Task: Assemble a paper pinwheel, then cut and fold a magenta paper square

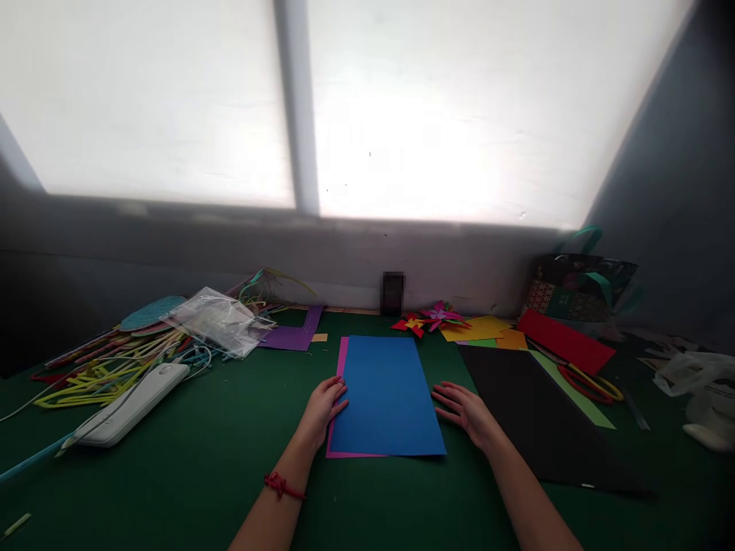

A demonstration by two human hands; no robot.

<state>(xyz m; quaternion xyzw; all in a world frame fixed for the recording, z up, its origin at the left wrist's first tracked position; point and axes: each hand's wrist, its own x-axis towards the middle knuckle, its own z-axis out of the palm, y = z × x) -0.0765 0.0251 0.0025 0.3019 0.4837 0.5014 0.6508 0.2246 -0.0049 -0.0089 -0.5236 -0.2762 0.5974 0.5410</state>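
Note:
A blue paper sheet (383, 396) lies on a pink sheet (342, 360) on the green table (172, 474). Only the pink sheet's left and bottom edges show. My left hand (325, 405), a red bracelet on its wrist, rests at the sheets' left edge with fingers curled loosely onto the paper. To the right, my right hand (465, 409) lies flat and open on the table, its fingertips touching the blue sheet's right edge.
A large black sheet (534, 413) lies right of the blue one, with scissors (591, 381), red, green and yellow papers beyond. Paper flowers (430, 317) and a gift bag (579, 287) stand at the back. Left: coloured strips (109, 367), plastic bag (215, 321), white device (135, 402), purple paper (295, 330).

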